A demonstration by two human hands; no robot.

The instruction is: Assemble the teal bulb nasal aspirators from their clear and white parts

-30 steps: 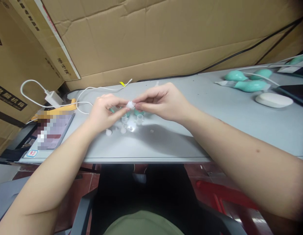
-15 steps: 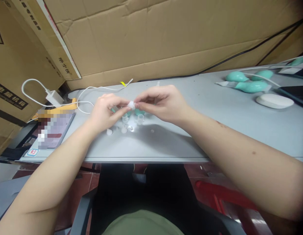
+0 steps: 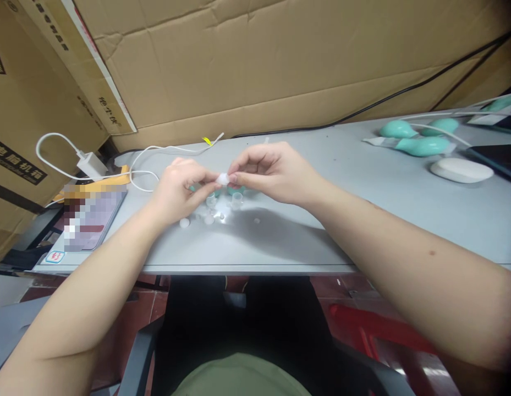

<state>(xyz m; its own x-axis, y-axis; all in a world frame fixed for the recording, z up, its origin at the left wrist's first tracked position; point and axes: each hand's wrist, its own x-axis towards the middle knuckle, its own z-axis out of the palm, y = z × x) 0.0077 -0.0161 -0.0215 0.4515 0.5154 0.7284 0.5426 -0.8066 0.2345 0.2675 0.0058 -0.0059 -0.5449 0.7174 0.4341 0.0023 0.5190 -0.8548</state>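
Between the fingertips of both hands is a small white plastic piece (image 3: pixel 223 179), held above the grey table (image 3: pixel 280 247). My left hand (image 3: pixel 184 184) pinches its left side with thumb and forefinger. From the right, my right hand (image 3: pixel 272 171) grips it the same way, its fingers curled. Its exact kind is too small to make out. Below the hands stand a clear plastic cup-like part (image 3: pixel 237 200) and a similar clear part (image 3: pixel 211 199). Small white discs (image 3: pixel 185 223) lie nearer the table's front edge. Teal things (image 3: pixel 236 190) behind are partly hidden by my hands.
Teal bulb-shaped objects (image 3: pixel 424 146) and a white oval case (image 3: pixel 461 170) lie at the right, near a dark device (image 3: pixel 500 159). At the left are a phone (image 3: pixel 100 220) and a white charger (image 3: pixel 91 165) with its cable. Cardboard (image 3: pixel 255 71) walls the back.
My right hand's fingers have shifted slightly around the white piece, and the forearm has turned a little. My left hand stays almost where it was.
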